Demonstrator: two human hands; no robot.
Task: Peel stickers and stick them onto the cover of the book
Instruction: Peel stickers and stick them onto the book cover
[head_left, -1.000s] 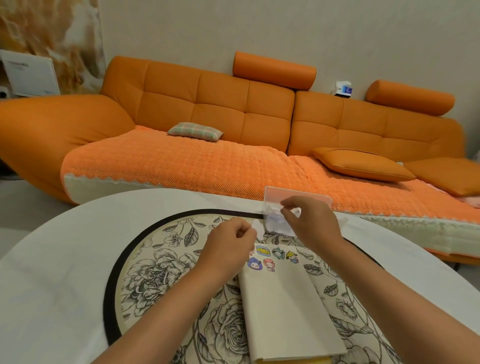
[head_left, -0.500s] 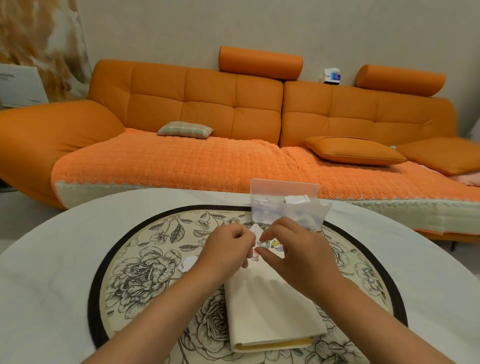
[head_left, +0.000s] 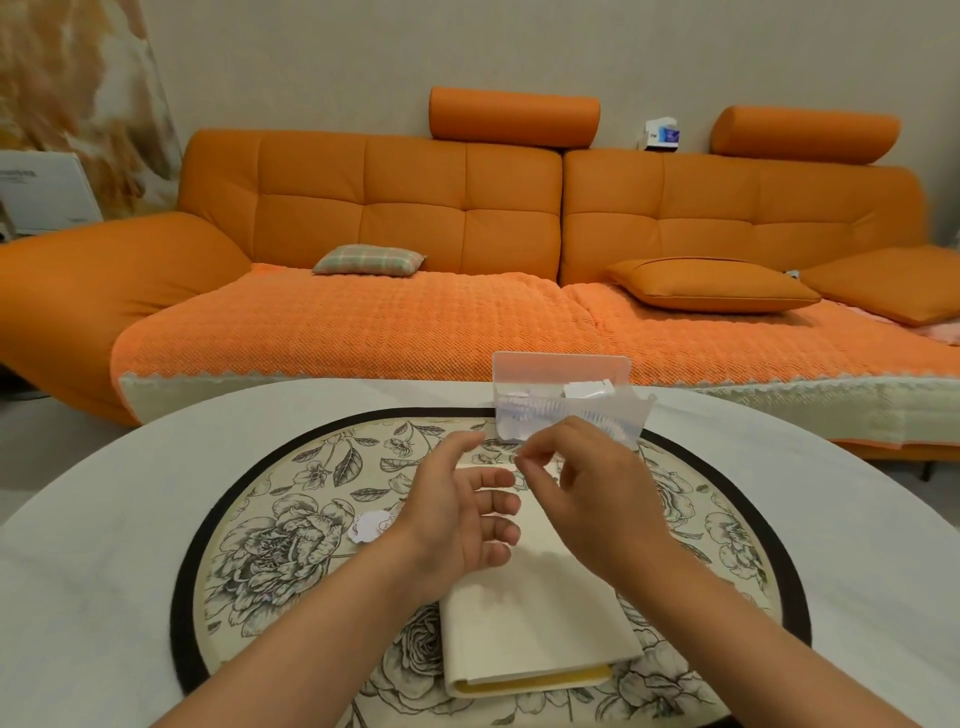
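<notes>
A cream-covered book (head_left: 530, 623) lies closed on the floral round panel (head_left: 291, 551) of the table, its yellow page edge towards me. My hands hide the far end of the cover, so the stickers there are out of sight. Above the book's far left corner my left hand (head_left: 462, 514) hovers open, fingers spread, holding nothing. The thumb and forefinger of my right hand (head_left: 597, 499) pinch a small pale sticker (head_left: 523, 460), barely visible, above the cover's far end. A clear plastic box (head_left: 561, 379) with white sticker pieces stands just beyond my hands.
A peeled white scrap of paper (head_left: 370, 526) lies on the floral panel left of my left wrist. The white round table (head_left: 104, 519) surrounds the panel. An orange sofa (head_left: 415, 322) with cushions runs behind the table's far edge.
My right hand came down from the plastic box to meet the left over the book. The left hand, pinched shut before, has opened, and the right hand keeps the small piece.
</notes>
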